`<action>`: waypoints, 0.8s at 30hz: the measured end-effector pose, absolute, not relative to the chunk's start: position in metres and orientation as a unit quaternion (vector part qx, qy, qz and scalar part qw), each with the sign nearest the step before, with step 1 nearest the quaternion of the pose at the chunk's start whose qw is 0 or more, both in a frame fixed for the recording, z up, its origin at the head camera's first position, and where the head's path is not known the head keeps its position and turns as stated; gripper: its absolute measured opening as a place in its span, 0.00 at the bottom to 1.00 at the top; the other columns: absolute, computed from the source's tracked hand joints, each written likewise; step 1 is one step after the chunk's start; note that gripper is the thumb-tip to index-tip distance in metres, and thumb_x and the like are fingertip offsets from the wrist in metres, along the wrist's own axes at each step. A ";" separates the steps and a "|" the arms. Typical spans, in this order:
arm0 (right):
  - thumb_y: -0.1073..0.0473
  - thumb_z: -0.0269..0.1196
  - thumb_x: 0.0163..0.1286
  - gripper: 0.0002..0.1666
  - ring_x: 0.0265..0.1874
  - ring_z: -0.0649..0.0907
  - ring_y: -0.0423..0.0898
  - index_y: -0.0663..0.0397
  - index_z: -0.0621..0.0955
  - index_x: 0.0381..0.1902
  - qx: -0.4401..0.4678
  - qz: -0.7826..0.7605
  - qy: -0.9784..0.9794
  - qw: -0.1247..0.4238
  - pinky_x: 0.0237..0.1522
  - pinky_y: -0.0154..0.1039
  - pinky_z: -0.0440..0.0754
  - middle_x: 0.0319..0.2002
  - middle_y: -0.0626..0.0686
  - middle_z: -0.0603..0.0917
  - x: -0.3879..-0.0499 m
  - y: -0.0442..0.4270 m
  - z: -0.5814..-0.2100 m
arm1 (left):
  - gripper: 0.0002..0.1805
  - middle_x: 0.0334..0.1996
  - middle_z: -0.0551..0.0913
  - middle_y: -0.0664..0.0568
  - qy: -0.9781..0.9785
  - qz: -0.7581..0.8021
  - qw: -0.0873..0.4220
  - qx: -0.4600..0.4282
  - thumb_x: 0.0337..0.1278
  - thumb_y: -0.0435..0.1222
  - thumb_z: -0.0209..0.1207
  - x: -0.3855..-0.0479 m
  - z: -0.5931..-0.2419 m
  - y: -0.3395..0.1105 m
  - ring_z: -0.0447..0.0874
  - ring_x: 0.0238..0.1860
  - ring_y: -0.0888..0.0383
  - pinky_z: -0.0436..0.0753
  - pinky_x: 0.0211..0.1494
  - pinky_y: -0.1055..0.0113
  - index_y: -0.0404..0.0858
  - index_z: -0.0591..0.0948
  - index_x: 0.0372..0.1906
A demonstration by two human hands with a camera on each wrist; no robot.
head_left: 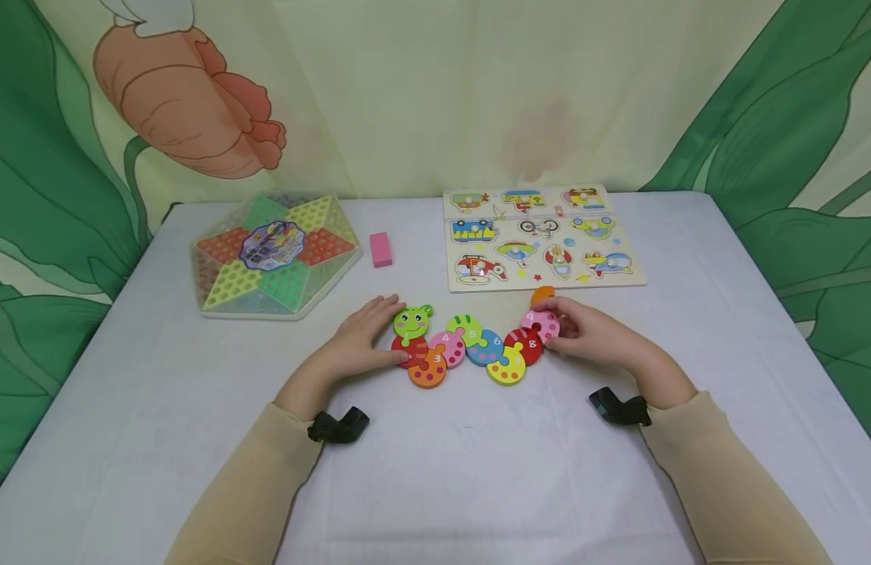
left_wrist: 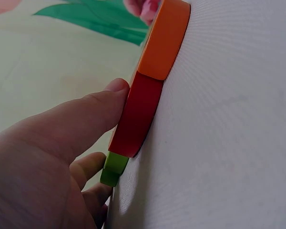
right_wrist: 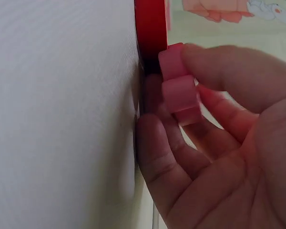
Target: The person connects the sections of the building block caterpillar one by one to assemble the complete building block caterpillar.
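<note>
A wooden caterpillar puzzle of round numbered pieces lies across the middle of the table in the head view. At its left end is the green smiling head piece (head_left: 411, 322), joined to a red piece (left_wrist: 138, 114) and an orange piece (head_left: 428, 372). My left hand (head_left: 361, 337) rests there, thumb touching the red piece and fingers beside the head. At the other end my right hand (head_left: 594, 333) pinches the pink number 9 piece (right_wrist: 181, 90), tilted and raised at the red number 8 piece (head_left: 523, 346). Another orange piece (head_left: 543, 293), partly hidden, lies behind my right fingers.
Behind the caterpillar lies a wooden vehicle puzzle board (head_left: 541, 243). Farther left are a hexagonal game box (head_left: 276, 255) with colored triangles and a pink block (head_left: 381, 249). A printed curtain (head_left: 421, 94) hangs along the table's back edge.
</note>
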State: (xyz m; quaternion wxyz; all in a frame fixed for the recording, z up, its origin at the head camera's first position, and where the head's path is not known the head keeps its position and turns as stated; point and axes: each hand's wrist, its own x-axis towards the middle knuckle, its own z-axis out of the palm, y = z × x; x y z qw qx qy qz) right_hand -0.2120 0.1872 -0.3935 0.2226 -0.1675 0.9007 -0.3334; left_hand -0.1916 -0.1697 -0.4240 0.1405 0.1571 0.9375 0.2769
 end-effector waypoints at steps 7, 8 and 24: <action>0.60 0.63 0.59 0.29 0.38 0.72 0.48 0.48 0.69 0.59 -0.191 -0.323 0.906 0.194 0.39 0.36 0.75 0.43 0.52 0.73 -0.210 0.187 -0.395 | 0.45 0.71 0.51 0.52 0.939 0.274 0.138 0.155 0.45 0.56 0.60 -0.192 -0.425 -0.170 0.39 0.73 0.51 0.45 0.71 0.46 0.48 0.57 0.69; 0.60 0.63 0.59 0.29 0.39 0.72 0.48 0.48 0.70 0.59 -0.192 -0.321 0.907 0.191 0.39 0.36 0.75 0.44 0.52 0.73 -0.210 0.187 -0.395 | 0.45 0.71 0.51 0.52 0.939 0.274 0.137 0.156 0.45 0.55 0.61 -0.192 -0.425 -0.170 0.40 0.73 0.51 0.45 0.71 0.46 0.47 0.57 0.69; 0.57 0.63 0.58 0.29 0.47 0.71 0.48 0.49 0.72 0.59 -0.203 -0.270 0.924 0.176 0.44 0.39 0.77 0.59 0.55 0.69 -0.209 0.186 -0.397 | 0.45 0.71 0.51 0.52 0.940 0.274 0.137 0.152 0.45 0.56 0.61 -0.192 -0.425 -0.169 0.39 0.73 0.51 0.45 0.71 0.44 0.48 0.57 0.69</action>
